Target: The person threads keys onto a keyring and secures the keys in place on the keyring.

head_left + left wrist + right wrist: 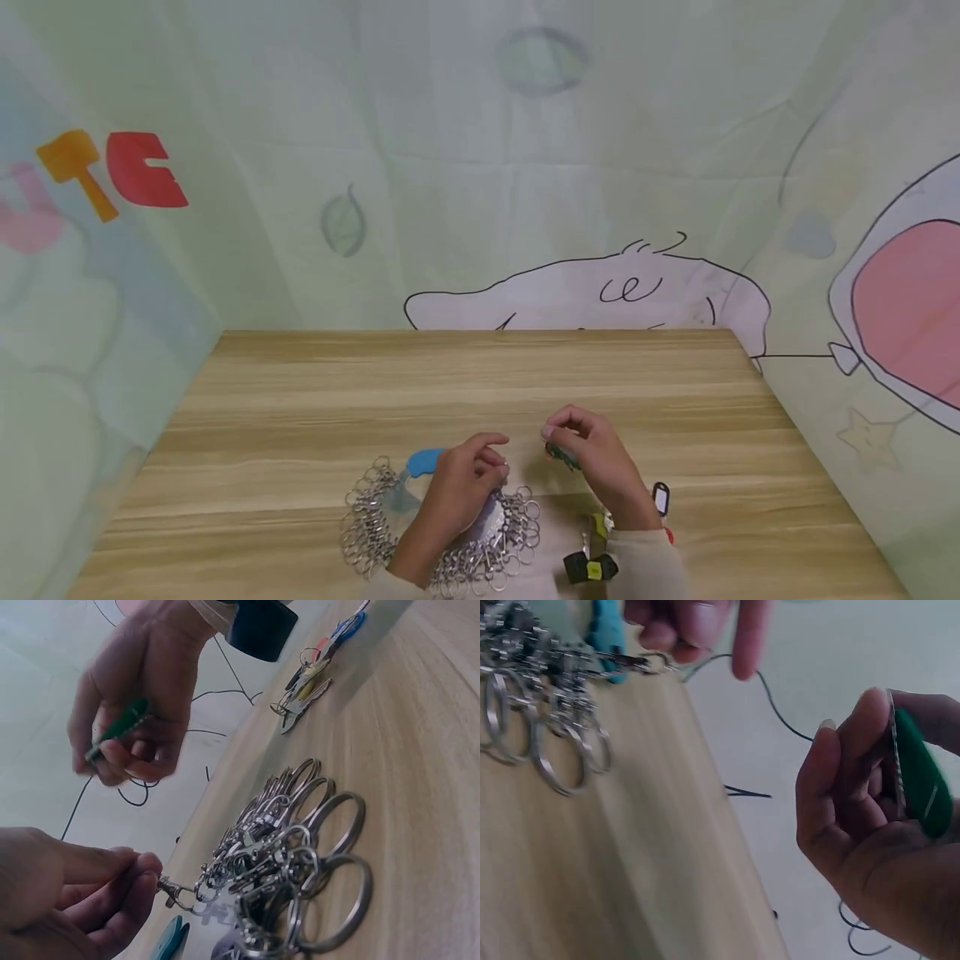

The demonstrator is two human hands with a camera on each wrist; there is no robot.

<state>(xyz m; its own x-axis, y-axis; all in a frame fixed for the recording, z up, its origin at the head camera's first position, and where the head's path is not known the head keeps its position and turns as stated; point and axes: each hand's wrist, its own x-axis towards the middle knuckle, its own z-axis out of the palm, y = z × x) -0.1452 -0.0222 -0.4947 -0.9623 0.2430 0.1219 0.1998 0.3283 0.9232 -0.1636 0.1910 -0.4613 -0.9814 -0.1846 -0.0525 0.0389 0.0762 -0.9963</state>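
Note:
My left hand [461,492] pinches the end of a small metal swivel clasp [172,891] between thumb and finger. That clasp stands out from a big bunch of silver key rings and clasps [367,521] strung in a loop on the table. In my right hand [603,462] is a key with a green head [924,780], held by thumb and fingers above the table. Its toothed metal blade [897,757] points up past the fingertips in the right wrist view. The hands are a short way apart, the right one farther from the ring bunch.
A blue plastic piece [424,462] sits at the back of the ring bunch. Several keys with coloured heads [307,690] lie on the wooden table [300,383] at the right, partly under my right forearm; one is black and yellow [591,568]. Printed cloth hangs behind the table.

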